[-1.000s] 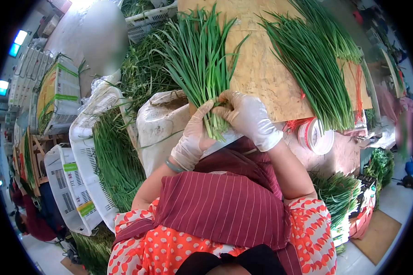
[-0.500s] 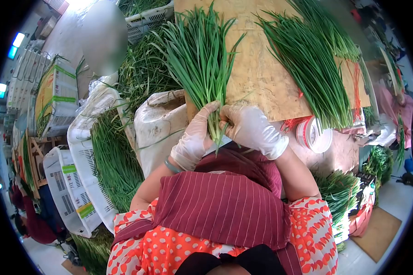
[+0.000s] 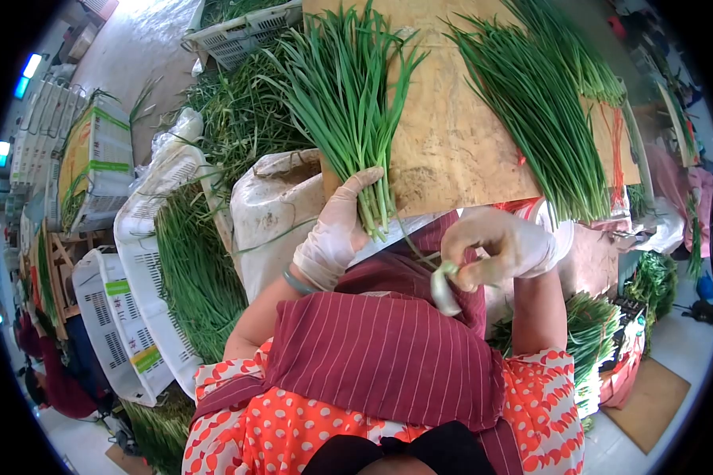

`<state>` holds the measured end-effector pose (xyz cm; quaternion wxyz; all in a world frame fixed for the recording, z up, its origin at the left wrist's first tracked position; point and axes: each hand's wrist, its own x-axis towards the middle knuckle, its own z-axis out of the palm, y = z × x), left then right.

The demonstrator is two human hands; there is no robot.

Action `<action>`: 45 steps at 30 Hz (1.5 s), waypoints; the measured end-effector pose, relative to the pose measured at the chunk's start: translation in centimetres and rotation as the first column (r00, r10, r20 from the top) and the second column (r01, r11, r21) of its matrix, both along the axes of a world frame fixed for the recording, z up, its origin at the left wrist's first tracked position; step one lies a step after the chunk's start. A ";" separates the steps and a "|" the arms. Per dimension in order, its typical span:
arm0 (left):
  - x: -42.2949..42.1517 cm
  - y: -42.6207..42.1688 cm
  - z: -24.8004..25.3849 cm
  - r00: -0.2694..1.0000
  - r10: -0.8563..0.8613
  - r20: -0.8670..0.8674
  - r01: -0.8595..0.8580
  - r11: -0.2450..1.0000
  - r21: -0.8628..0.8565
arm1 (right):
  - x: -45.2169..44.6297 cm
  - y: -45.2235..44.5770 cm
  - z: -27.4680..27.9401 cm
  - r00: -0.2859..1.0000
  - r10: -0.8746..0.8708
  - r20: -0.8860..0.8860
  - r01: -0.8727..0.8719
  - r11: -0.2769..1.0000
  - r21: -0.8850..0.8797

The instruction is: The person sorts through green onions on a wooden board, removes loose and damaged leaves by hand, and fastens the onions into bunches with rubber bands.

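One green bunch, leaves over the left of the wooden board; left hand wrapped round its lower stalks, thumb across, other fingers mostly hidden. Slackened grip would probably let stalks slide out. Right hand: fingertips pinched on a pale scrap; loose pinch could drop it onto the apron. Farther right: second green pile.

A bare strip of board runs between the green bunch and the larger pile — room enough for a hand. Left of the bunch, a white sack and heaped leaves close off that side. Between the left hand and right hand, a thin stalk and pinched pale scrap intrude; a white tub partly shows beyond the right hand.
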<state>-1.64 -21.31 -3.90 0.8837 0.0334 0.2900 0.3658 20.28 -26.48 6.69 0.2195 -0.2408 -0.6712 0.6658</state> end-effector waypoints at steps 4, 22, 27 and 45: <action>0.5 0.3 0.0 0.981 0.022 0.191 0.016 0.980 -0.198 | -4.3 1.2 2.3 0.862 -0.463 0.205 0.497 0.852 -0.165; -0.6 0.7 -0.3 0.974 -0.080 0.213 0.066 0.995 0.073 | -3.9 0.3 2.4 0.926 -0.038 0.376 -0.023 0.987 0.156; -0.5 0.6 1.1 0.926 -0.036 0.376 0.126 0.968 -0.216 | -7.8 7.4 5.4 0.964 -0.178 0.199 0.087 0.915 0.394; -0.4 1.1 0.5 0.829 -0.046 0.557 0.126 0.986 -0.105 | -4.4 2.6 3.3 0.998 -0.018 0.056 0.011 0.992 0.126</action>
